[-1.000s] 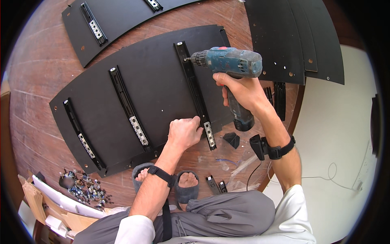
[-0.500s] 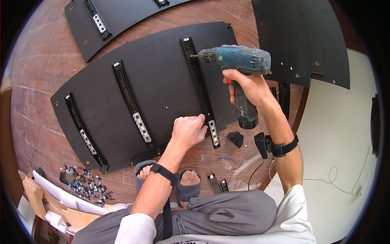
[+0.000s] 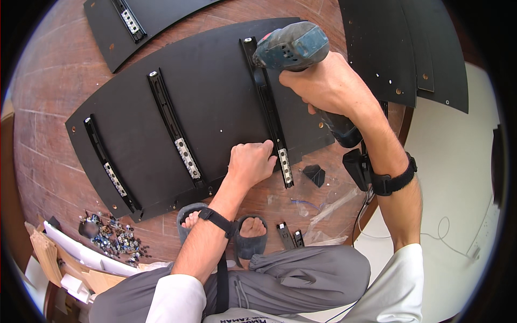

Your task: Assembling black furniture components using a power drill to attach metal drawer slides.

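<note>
My right hand (image 3: 334,86) is wrapped round the grip of a blue cordless drill (image 3: 293,47). The drill is tipped down over the upper part of the rightmost drawer slide (image 3: 264,94); its chuck and bit are hidden behind its body. This black slide lies on a large black panel (image 3: 215,102) with a curved far edge. Beside the slide's lower half, my left hand (image 3: 250,163) is closed, thumb side against the rail; whatever its curled fingers hold is hidden. Two more drawer slides, a middle one (image 3: 173,126) and a left one (image 3: 109,164), lie along the panel.
Another black panel (image 3: 156,27) with a slide lies at the far left. Black panels (image 3: 382,54) are stacked at the far right. A heap of small hardware (image 3: 116,237) sits on the wooden floor near my feet, with black brackets (image 3: 291,236) and plastic scraps (image 3: 334,207).
My right hand has turned the drill from lying sideways to pointing down at the slide's upper part. My left hand stays beside the rail; the view has shifted slightly.
</note>
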`<state>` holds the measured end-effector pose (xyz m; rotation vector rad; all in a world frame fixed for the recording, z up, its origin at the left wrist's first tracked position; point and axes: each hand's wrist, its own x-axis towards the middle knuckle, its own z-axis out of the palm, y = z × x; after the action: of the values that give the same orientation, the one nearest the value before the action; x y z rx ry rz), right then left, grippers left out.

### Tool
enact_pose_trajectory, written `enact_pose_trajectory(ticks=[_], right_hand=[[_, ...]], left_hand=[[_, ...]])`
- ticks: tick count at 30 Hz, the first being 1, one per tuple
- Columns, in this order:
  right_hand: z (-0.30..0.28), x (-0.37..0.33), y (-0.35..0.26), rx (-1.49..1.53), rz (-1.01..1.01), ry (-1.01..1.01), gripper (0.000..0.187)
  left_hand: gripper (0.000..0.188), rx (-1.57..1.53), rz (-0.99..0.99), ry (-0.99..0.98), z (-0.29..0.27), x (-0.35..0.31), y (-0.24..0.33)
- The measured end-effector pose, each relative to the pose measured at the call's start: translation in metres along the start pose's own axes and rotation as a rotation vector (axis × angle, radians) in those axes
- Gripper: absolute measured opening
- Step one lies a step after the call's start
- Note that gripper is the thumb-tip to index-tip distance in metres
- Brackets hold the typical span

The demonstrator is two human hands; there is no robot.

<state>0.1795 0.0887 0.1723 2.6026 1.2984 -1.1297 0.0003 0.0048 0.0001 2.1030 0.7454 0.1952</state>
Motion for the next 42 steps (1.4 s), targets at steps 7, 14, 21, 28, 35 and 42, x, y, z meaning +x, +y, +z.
enact_pose_trajectory(ticks=[7, 14, 21, 28, 35, 42], right_hand=[[0.003, -0.002, 0.005, 0.126, 0.034, 0.008, 0.028], [0.004, -0.001, 0.002, 0.077, 0.043, 0.009, 0.028], [0.002, 0.000, 0.003, 0.096, 0.014, 0.017, 0.027], [0.002, -0.003, -0.003, 0.029, 0.017, 0.058, 0.022], [0.002, 0.004, 0.002, 0.009, -0.058, 0.075, 0.019], [0.003, 0.003, 0.007, 0.111, 0.044, 0.020, 0.020]], left_hand=[[0.025, 0.012, 0.002, -0.009, 0.002, -0.002, -0.001], [0.023, 0.038, -0.013, -0.052, -0.002, -0.002, 0.001], [0.023, 0.041, -0.007, -0.005, -0.001, -0.001, 0.000], [0.023, 0.025, -0.012, -0.017, -0.001, 0.001, 0.001], [0.024, 0.031, -0.047, -0.024, -0.002, 0.002, 0.003], [0.024, 0.020, -0.056, -0.025, -0.003, 0.003, 0.004]])
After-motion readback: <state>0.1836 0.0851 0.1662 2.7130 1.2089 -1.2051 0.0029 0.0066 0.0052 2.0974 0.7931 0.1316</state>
